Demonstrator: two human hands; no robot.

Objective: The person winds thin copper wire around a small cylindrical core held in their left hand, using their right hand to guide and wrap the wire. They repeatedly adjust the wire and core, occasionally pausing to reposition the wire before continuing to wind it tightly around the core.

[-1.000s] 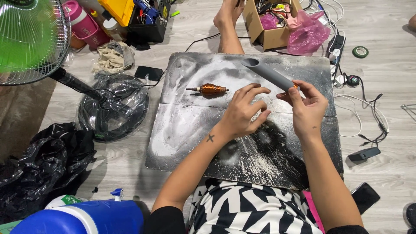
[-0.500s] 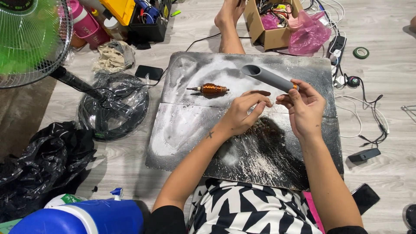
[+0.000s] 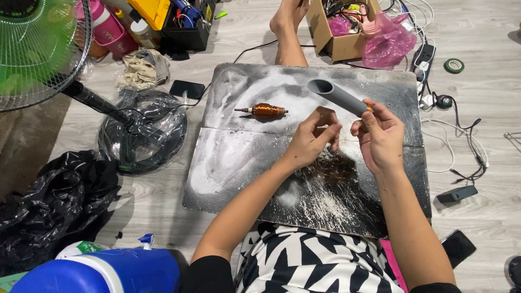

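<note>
I sit on the floor over a dark board (image 3: 233,168) dusted with white powder. My right hand (image 3: 380,135) grips the near end of a grey plastic pipe (image 3: 335,95), whose open mouth points up and left. My left hand (image 3: 313,135) is just left of it, fingers pinched together close to the right hand's thumb; what it pinches is too small to make out. A copper-wound motor rotor (image 3: 265,111) on a thin shaft lies on the board to the left of both hands. A tangle of dark brown wire (image 3: 332,169) lies on the board below my hands.
A standing fan (image 3: 38,49) with its round black base (image 3: 142,132) stands on the left. Black plastic bags (image 3: 49,201) and a blue container (image 3: 108,271) are at lower left. A cardboard box (image 3: 336,32), pink bag (image 3: 386,40), cables (image 3: 456,146) and a tape roll (image 3: 453,65) sit at upper right.
My left hand has closed from spread fingers into a pinch and moved toward the right hand. The right hand and pipe stayed almost in place.
</note>
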